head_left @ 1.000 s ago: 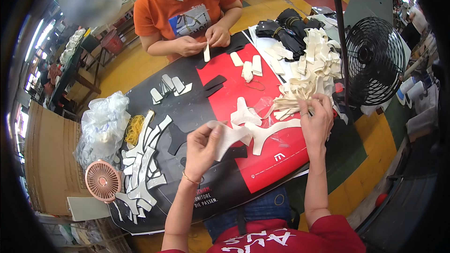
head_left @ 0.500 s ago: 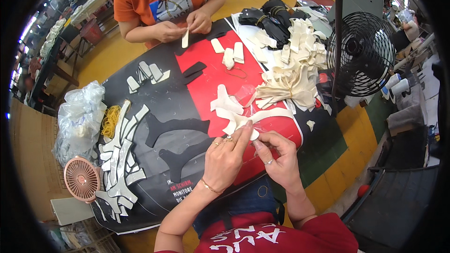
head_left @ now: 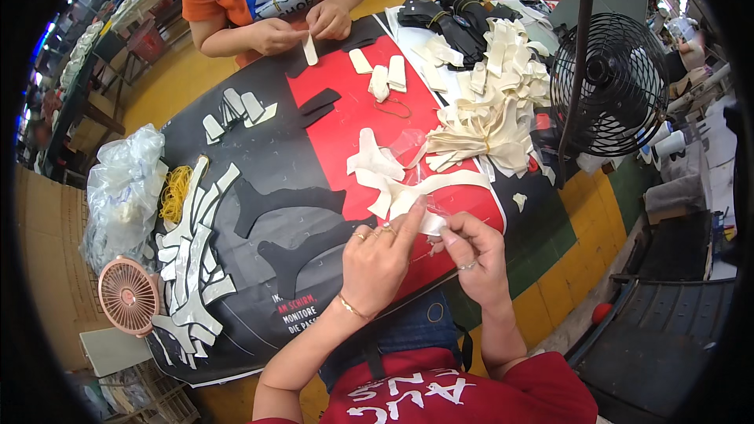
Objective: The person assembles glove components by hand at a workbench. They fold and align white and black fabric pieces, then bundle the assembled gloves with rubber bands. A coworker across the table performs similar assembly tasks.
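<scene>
**Both hands pinched on a white cut piece at the near edge**

The white cut piece (head_left: 430,224) sits at the near edge of the counter (head_left: 314,165), over the red sheet (head_left: 353,118). The left hand (head_left: 377,259) and right hand (head_left: 475,255) are close together, fingertips clamped on it. Just beyond lie more loose white pieces (head_left: 377,165); farther right, a bundled heap of cream pieces (head_left: 487,122). A black fan (head_left: 609,82) stands at the right. At the far side, another person's hands (head_left: 302,27) hold a white strip (head_left: 310,51).
</scene>
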Tool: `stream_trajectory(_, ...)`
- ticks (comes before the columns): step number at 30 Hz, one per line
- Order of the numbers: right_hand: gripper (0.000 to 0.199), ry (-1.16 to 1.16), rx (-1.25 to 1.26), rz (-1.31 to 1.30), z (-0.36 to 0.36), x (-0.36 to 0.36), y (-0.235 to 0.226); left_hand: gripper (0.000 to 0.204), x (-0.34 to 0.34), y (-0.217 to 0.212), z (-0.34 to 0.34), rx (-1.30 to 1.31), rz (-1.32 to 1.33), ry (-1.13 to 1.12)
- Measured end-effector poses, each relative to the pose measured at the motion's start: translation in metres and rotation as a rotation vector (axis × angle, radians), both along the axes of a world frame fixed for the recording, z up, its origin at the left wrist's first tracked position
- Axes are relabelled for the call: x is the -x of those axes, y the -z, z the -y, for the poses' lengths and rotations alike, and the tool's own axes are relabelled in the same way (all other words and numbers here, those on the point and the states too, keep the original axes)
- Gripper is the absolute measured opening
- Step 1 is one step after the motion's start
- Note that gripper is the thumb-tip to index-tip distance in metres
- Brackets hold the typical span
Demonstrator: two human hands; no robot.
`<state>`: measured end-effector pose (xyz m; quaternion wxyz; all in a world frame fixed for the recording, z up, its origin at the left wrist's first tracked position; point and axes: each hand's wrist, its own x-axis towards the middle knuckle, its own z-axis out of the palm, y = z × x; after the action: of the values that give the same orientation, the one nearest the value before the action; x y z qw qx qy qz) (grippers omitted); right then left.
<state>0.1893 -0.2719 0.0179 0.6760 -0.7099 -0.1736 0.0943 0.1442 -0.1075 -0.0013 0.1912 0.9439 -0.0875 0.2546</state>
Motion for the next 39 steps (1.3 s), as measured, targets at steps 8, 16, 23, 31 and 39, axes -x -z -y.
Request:
stream_trajectory(8, 0.026, 0.164, -0.456, -0.074, 0.034, -0.019, -0.013, 0.043, -0.026, 0.017, -0.003, 0.139, 0.004, -0.077)
stream_trajectory(16, 0.023, 0.097, -0.877, -0.191, 0.067, -0.027, -0.028, 0.025, -0.056, 0.037, -0.001, 0.046, -0.203, -0.046)
stream_trajectory(23, 0.026, 0.015, -0.796, -0.057, 0.092, -0.022, -0.046, 0.024, -0.055, 0.01, 0.014, 0.451, -0.133, 0.07)
stream_trajectory(31, 0.013, -0.41, 0.016, -0.205, 0.024, -0.002, -0.041, 0.043, 0.022, -0.056, -0.006, 1.03, -0.51, 0.423)
stream_trajectory(39, 0.021, -0.473, -0.059, -0.284, -0.016, -0.019, -0.026, 0.019, 0.058, -0.046, -0.04, 1.46, -0.676, -0.003)
